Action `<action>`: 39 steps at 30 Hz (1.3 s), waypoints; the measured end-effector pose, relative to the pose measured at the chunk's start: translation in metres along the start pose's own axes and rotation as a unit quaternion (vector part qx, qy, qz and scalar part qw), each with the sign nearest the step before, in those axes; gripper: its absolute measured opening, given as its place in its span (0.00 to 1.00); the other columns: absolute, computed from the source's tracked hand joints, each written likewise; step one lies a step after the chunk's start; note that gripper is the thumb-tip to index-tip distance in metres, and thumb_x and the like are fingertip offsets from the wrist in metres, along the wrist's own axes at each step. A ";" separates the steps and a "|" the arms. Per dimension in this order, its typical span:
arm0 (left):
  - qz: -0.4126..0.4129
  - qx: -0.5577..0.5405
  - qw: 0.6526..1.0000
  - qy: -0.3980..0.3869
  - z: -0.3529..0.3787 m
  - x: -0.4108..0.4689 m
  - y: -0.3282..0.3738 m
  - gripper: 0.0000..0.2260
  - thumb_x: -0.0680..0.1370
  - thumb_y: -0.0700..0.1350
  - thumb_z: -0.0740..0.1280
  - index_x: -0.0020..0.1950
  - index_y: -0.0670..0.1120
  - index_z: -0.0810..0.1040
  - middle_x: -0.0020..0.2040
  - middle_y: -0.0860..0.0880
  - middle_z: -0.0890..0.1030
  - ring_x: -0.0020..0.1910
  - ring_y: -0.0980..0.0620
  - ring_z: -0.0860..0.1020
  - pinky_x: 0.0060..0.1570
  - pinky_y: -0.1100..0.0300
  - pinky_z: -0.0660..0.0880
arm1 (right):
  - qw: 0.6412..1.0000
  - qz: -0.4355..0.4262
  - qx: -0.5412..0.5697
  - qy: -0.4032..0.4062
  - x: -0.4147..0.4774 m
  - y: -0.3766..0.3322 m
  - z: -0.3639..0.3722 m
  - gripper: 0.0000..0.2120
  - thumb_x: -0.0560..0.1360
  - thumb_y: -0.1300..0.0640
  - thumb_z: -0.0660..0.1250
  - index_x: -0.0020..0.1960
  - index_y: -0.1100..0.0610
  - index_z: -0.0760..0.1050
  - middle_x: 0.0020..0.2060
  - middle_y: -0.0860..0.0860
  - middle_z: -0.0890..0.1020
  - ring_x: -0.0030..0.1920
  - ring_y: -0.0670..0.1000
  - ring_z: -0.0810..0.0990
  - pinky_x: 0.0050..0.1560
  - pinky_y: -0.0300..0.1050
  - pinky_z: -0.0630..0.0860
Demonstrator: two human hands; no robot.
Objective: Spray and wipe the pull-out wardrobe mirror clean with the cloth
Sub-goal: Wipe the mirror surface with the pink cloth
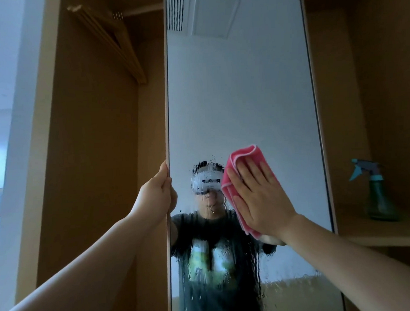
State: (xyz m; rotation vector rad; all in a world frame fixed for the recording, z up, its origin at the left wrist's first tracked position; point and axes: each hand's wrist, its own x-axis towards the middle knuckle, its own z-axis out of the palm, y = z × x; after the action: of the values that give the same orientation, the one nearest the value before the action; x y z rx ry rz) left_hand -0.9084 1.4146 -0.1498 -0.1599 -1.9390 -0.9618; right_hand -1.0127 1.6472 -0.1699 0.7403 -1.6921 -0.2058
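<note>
A tall pull-out mirror (239,95) fills the middle of the head view, its lower half streaked with wet drops and runs. My left hand (157,195) grips the mirror's left edge at mid height. My right hand (259,195) lies flat, fingers spread, pressing a folded pink cloth (244,157) against the glass on the right side. The cloth shows above and to the left of the palm. A green spray bottle (378,194) with a teal trigger stands upright on a shelf to the right, apart from both hands.
The wooden wardrobe shelf (379,234) holds the bottle at the right. In the open wardrobe bay on the left, wooden hangers (114,41) hang from a rail. A white wall and a bright room lie at the far left.
</note>
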 end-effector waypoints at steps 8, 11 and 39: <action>-0.015 -0.010 1.000 -0.011 0.001 0.003 -0.007 0.19 0.83 0.42 0.53 0.75 0.54 0.62 0.43 0.40 0.82 0.32 0.58 0.78 0.30 0.73 0.73 | 1.000 -0.007 0.007 0.017 0.008 0.005 0.000 0.28 0.80 0.48 0.49 0.76 0.59 0.59 0.76 0.58 0.60 0.77 0.59 0.54 0.75 0.61 0.53; -0.018 -0.017 1.000 -0.009 0.000 0.002 -0.004 0.20 0.83 0.41 0.53 0.75 0.54 0.62 0.47 0.38 0.81 0.34 0.57 0.77 0.29 0.76 0.71 | 1.000 -0.007 0.005 0.022 0.016 0.008 -0.001 0.27 0.80 0.48 0.50 0.76 0.58 0.61 0.75 0.57 0.62 0.76 0.59 0.57 0.75 0.61 0.54; -0.015 -0.043 0.999 -0.027 0.002 0.008 -0.019 0.20 0.83 0.44 0.53 0.73 0.60 0.63 0.36 0.49 0.79 0.34 0.52 0.76 0.38 0.58 0.76 | 0.992 0.106 0.008 0.063 0.156 0.024 -0.035 0.31 0.79 0.46 0.41 0.77 0.59 0.55 0.75 0.60 0.60 0.75 0.63 0.57 0.76 0.59 0.47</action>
State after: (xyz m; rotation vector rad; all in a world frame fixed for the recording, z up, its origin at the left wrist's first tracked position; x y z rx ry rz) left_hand -0.9228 1.4006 -0.1550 -0.2089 -1.9537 -1.0722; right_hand -1.0016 1.5858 -0.0210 0.5666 -1.6403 0.0027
